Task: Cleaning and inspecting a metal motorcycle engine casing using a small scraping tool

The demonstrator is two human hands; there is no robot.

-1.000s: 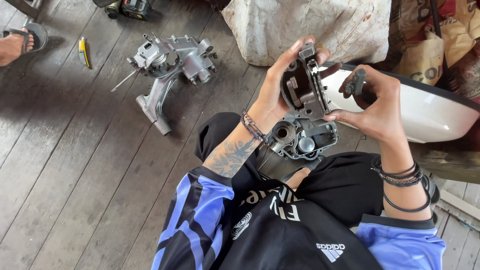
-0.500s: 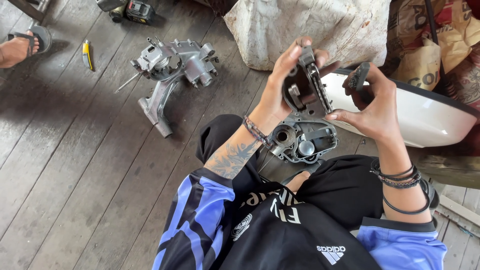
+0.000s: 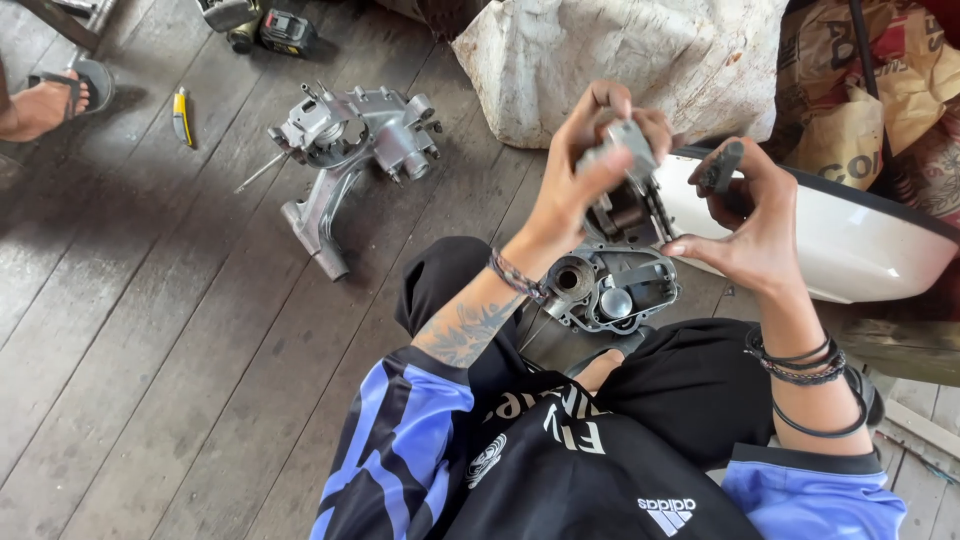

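My left hand (image 3: 585, 165) grips a small grey metal engine part (image 3: 630, 190), holding it up above my lap. Fingers of my right hand (image 3: 745, 220) touch the same part from the right side, thumb and forefinger pinching near a small dark piece (image 3: 722, 168). Below the hands, a grey engine case half (image 3: 612, 290) with round bores lies on the floor between my legs. I sit cross-legged in black trousers and a blue and black shirt.
A large grey engine casing (image 3: 345, 150) lies on the dark wooden floor at upper left, a yellow-handled tool (image 3: 182, 115) beside it. A white curved body panel (image 3: 850, 245) is at right, a white sack (image 3: 620, 60) behind. Another person's sandalled foot (image 3: 50, 100) shows far left.
My left hand has turned the metal part and raised it slightly; the right hand's fingers have shifted along its right side. The view has drifted a little.
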